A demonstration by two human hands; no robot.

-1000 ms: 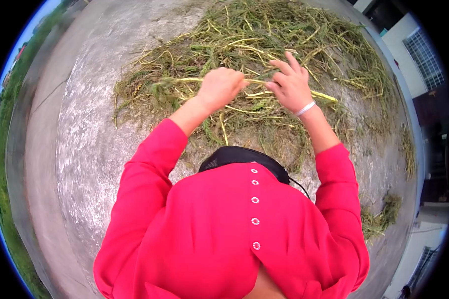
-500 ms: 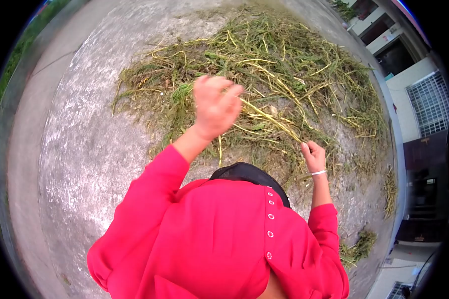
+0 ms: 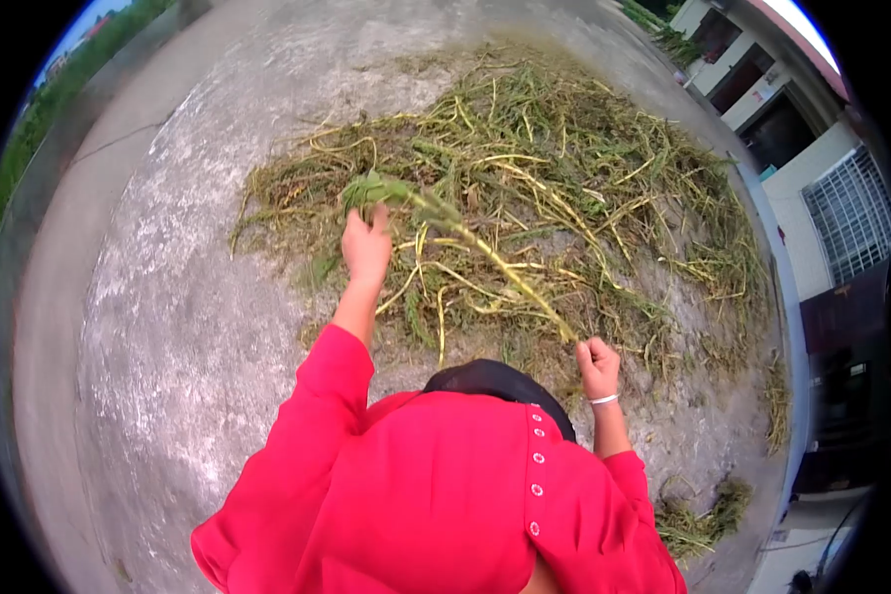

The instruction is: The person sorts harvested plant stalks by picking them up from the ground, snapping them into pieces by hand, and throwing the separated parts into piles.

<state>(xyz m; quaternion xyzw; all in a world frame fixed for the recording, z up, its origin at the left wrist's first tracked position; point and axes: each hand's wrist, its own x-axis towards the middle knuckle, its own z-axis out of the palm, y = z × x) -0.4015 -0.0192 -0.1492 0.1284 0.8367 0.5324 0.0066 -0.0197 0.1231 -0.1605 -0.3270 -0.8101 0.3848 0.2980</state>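
Observation:
My right hand (image 3: 599,369) is closed round the thick, bare end of a yellow-green plant stalk (image 3: 513,275). The stalk slants up and left from that fist, above the other plants, to a leafy green tip. At this tip is my left hand (image 3: 366,247), its thumb and fingers around the leaves; the leaves partly cover the fingertips. Beneath both hands spreads a wide heap of cut plants (image 3: 574,148), a tangle of green leaves and yellowish stems on the concrete ground.
Rough grey concrete (image 3: 198,297) surrounds the heap. A smaller clump of plants (image 3: 703,520) lies at the lower right. Along the right stands a building with a barred window (image 3: 851,216) and dark doorways. A low wall and greenery edge the left.
My left hand has moved left and down to the leafy tip. My right hand has come slightly left and lower, still gripping the stalk. The view has shifted a little.

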